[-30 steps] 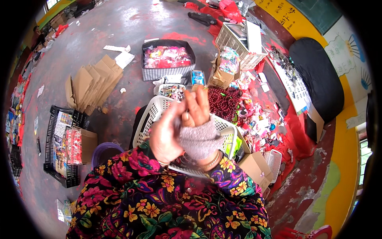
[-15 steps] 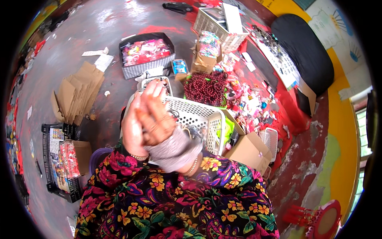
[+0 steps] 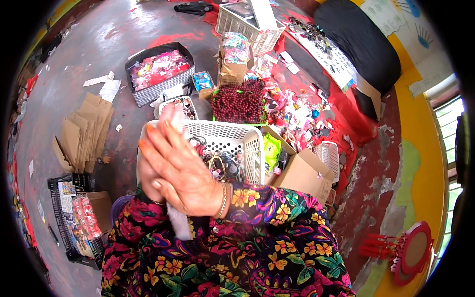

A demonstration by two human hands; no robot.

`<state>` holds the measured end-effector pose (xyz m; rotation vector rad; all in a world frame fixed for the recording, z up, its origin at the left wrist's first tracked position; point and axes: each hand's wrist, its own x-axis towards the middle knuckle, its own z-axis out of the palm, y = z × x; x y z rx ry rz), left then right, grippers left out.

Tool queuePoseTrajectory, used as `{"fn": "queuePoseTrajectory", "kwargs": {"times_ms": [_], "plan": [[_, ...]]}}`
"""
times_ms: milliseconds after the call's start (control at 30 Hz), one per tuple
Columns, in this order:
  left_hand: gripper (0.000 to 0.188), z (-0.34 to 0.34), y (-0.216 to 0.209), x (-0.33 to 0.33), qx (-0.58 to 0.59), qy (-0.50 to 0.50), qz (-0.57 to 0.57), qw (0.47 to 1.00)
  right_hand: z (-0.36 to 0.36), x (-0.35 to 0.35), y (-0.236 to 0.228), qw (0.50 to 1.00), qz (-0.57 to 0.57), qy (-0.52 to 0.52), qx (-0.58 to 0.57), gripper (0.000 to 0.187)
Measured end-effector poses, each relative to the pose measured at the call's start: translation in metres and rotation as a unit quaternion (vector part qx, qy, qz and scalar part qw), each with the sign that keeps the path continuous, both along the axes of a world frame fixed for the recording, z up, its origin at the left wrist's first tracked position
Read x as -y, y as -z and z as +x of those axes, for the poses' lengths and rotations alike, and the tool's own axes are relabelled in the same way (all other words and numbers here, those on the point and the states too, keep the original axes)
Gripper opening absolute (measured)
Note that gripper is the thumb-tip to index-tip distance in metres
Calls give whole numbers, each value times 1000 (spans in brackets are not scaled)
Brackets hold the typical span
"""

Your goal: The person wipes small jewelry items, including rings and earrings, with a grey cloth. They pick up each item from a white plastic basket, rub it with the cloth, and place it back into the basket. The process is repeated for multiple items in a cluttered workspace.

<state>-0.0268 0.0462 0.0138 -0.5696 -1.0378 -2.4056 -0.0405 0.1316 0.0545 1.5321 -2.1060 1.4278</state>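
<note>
My right hand [image 3: 183,173] lies over my left hand [image 3: 147,171], its fingers straight and pressed together. The two palms meet above a white perforated basket [image 3: 255,153]. A soft grey-pink strip of cloth [image 3: 180,225] hangs from between them, under the heel of my right hand; the rest of it is hidden by the hands. Most of my left palm and fingers are covered, and the fingertips are smeared. Inside the basket are dark hair ties and cords [image 3: 220,166], with a tan loop among them.
Beyond the basket stand a tray of dark red beads [image 3: 240,101], a checked box of pink packets [image 3: 161,67] and a small white basket [image 3: 188,106]. Flattened cardboard [image 3: 86,131] and a black crate [image 3: 74,222] lie left. An open carton [image 3: 307,173] and scattered trinkets [image 3: 292,114] lie right.
The cloth, earlier spread over my right wrist, now hangs below the hands. My right hand has turned and come lower over the left. The view has shifted slightly.
</note>
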Motion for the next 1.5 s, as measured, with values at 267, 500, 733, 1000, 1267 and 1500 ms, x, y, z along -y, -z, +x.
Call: {"fn": "queuePoseTrajectory", "kwargs": {"times_ms": [267, 500, 733, 1000, 1267, 1500], "plan": [[64, 2, -46, 11, 161, 103, 183, 964, -23, 0, 24, 999, -36, 41, 4, 54], [62, 2, -33, -15, 85, 33, 200, 976, -26, 8, -17, 998, -6, 55, -41, 60], [63, -5, -32, 18, 92, -44, 7, 995, 8, 2, -11, 999, -20, -17, -23, 67], [57, 1, -55, 9, 157, 22, 165, 973, -9, -2, 4, 1000, -17, 2, 13, 64], [56, 5, -17, 8, 53, 169, 234, 956, -31, -7, -11, 998, -34, 55, -23, 60], [59, 5, -17, 0, 31, 120, 76, 989, -8, -1, -15, 999, -9, 39, -25, 54]]}}
